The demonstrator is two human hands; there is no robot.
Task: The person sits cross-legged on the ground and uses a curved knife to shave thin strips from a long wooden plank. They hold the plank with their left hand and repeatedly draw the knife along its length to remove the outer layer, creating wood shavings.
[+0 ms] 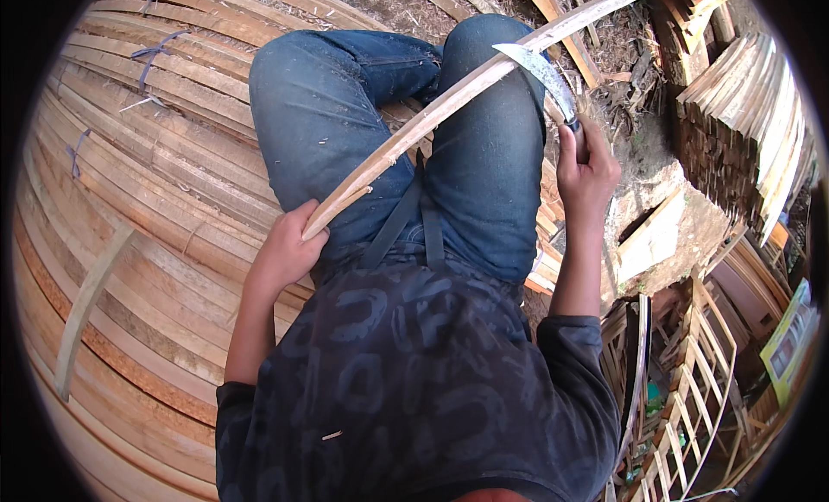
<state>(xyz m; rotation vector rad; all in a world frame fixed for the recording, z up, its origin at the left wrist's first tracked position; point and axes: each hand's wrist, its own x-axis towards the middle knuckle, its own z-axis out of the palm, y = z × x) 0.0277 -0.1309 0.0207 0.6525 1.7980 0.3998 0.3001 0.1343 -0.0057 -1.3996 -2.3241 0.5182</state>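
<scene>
A long pale wooden strip runs slantwise across my thighs, from my lap up to the far right. My left hand is closed round its near end, by my left hip. Close to that end a thin sliver splits away from the strip. In my right hand is a sickle, gripped by its dark handle. The curved steel sickle blade points to the left and lies at the strip, over my right knee; whether its edge touches the wood I cannot tell.
Bundled wooden strips spread under me and to my left, tied with bluish bands. A tall stack of cut slats stands at the far right. Nearer on the right are a slatted wooden frame and a yellow-green panel.
</scene>
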